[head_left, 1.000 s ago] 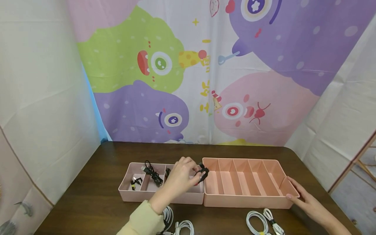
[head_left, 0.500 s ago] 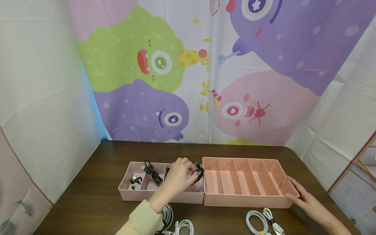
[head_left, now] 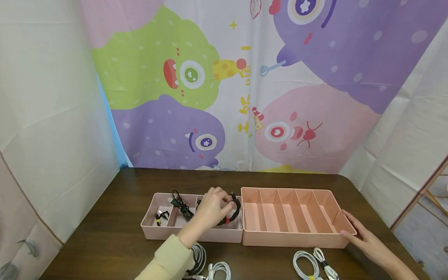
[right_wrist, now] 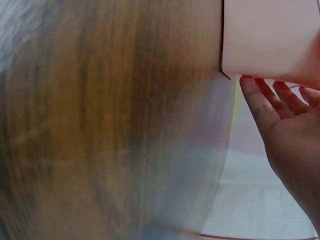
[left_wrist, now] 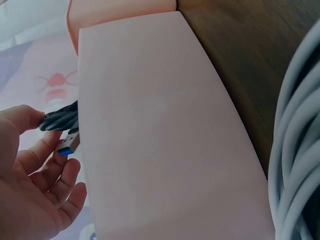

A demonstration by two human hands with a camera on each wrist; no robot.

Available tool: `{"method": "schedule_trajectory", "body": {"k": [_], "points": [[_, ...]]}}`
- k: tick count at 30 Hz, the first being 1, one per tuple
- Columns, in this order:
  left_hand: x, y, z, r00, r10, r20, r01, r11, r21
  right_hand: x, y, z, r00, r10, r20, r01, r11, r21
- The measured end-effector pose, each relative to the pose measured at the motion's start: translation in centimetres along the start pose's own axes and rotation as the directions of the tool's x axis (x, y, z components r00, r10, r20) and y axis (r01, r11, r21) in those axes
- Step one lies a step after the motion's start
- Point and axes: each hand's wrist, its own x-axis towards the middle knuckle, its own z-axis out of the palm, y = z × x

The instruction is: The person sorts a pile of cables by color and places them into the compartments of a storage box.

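Note:
My left hand (head_left: pixel 212 208) pinches a coiled black cable (head_left: pixel 237 210) between thumb and fingers, over the right part of the pale pink divided box (head_left: pixel 192 234). A red band (head_left: pixel 227 220) shows low on the coil. In the left wrist view, a blue-tongued USB plug (left_wrist: pixel 69 145) hangs under the pinched cable (left_wrist: pixel 60 119); the box wall hides the rest. My right hand (head_left: pixel 367 243) touches the right end of the peach divided box (head_left: pixel 295 239), thumb at its front corner. In the right wrist view its fingertips (right_wrist: pixel 248 84) lie against that end.
Short black cables (head_left: pixel 161 216) and a black USB cable (head_left: pixel 182 206) lie in the pale box's left compartments. White cables (head_left: pixel 219 268) and a grey coil (head_left: pixel 199 258) lie before it. More white cables (head_left: pixel 305 264) lie before the peach box. A patterned curtain hangs behind the table (head_left: pixel 105 233).
My left hand has moved slightly left and the black cable has come down from the seam between the boxes into the pale box's right part. My right hand has stayed put.

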Motion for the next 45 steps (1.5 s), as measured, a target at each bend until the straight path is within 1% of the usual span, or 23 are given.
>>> {"method": "schedule_trajectory", "body": {"k": [8, 12, 17, 20, 25, 28, 33, 37, 41, 45], "points": [[0.4, -0.8, 0.5, 0.996, 0.015, 0.091, -0.013, 1.0, -0.025, 0.0, -0.1, 0.1, 1.0, 0.003, -0.002, -0.003, 1.0, -0.002], [0.6, -1.2, 0.6, 0.991, 0.024, 0.134, -0.016, 0.998, -0.058, 0.0, 0.0, 0.1, 1.0, 0.003, -0.005, -0.003, 1.0, -0.007], [0.9, -1.5, 0.9, 0.98, 0.027, 0.198, -0.012, 0.997, -0.077, 0.0, 0.0, 0.0, 1.0, 0.011, -0.005, -0.011, 1.0, -0.004], [0.9, -1.7, 1.2, 0.972, 0.036, 0.231, -0.015, 0.996, -0.091, 0.0, 0.1, 0.1, 1.0, 0.003, -0.006, -0.003, 1.0, 0.006], [0.7, -2.0, 1.3, 0.955, 0.059, 0.29, -0.025, 0.992, -0.12, -0.1, 0.0, 0.1, 1.0, 0.003, -0.007, -0.003, 1.0, 0.01], [0.6, -2.1, 1.3, 0.951, 0.079, 0.297, -0.047, 0.992, -0.114, -0.1, 0.0, 0.1, 1.0, 0.0, -0.009, 0.0, 1.0, 0.008], [0.5, -2.0, 1.0, 0.956, 0.097, 0.276, -0.066, 0.991, -0.118, 0.0, 0.1, 0.2, 1.0, -0.01, -0.027, 0.01, 1.0, -0.014], [0.5, -1.9, 0.8, 0.956, 0.087, 0.28, -0.049, 0.989, -0.138, -0.1, 0.1, 0.2, 1.0, -0.009, -0.025, 0.008, 1.0, -0.02], [0.5, -1.7, 0.5, 0.955, 0.074, 0.289, -0.028, 0.987, -0.159, -0.1, 0.1, 0.1, 1.0, -0.007, -0.006, 0.007, 1.0, -0.003], [0.5, -1.5, 0.0, 0.955, 0.08, 0.285, -0.036, 0.987, -0.157, 0.0, 0.0, 0.1, 1.0, 0.0, 0.008, 0.0, 1.0, 0.026]]}}
